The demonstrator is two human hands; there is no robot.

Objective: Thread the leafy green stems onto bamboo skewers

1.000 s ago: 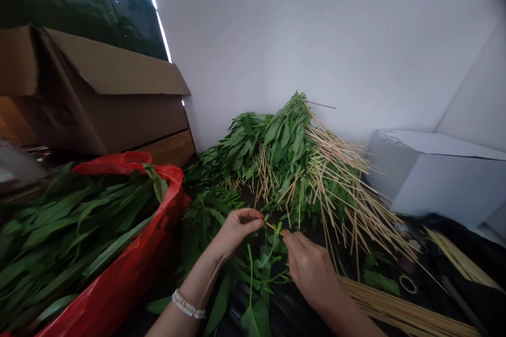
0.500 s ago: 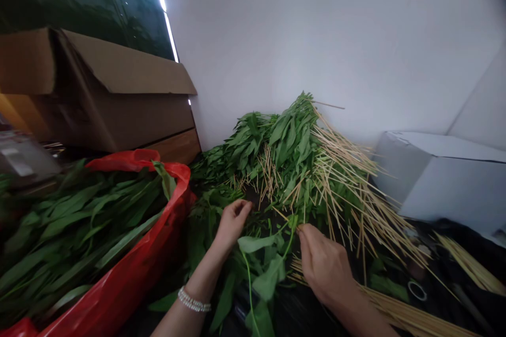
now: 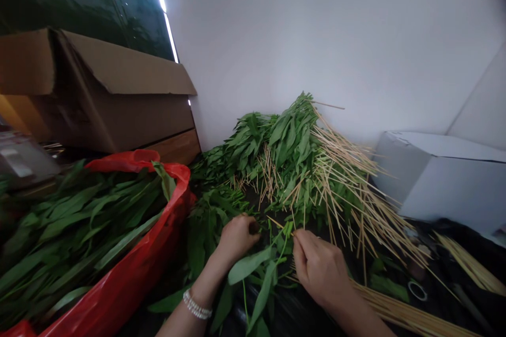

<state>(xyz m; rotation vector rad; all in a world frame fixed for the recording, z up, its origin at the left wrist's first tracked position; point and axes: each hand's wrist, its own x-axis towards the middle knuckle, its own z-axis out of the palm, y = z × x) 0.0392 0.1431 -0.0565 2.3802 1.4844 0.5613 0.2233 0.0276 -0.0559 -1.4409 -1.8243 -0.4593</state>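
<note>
While leaves (image 3: 79,221) fill the red bag (image 3: 130,266), the right hand (image 3: 322,268) pinches a stick (image 3: 275,222); the left hand (image 3: 238,237) gapes slightly.

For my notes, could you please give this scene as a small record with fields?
Right hand: pinches a thin stick with leafy stems on it
Left hand: curled near the stick's tip; nothing visibly held
Left side: red bag of leaves, open cardboard box behind
Beyond hands: heap of leafy bundles and sticks
Right side: white box, more thin sticks

Dimly lit pale wall (image 3: 300,37) behind
</note>
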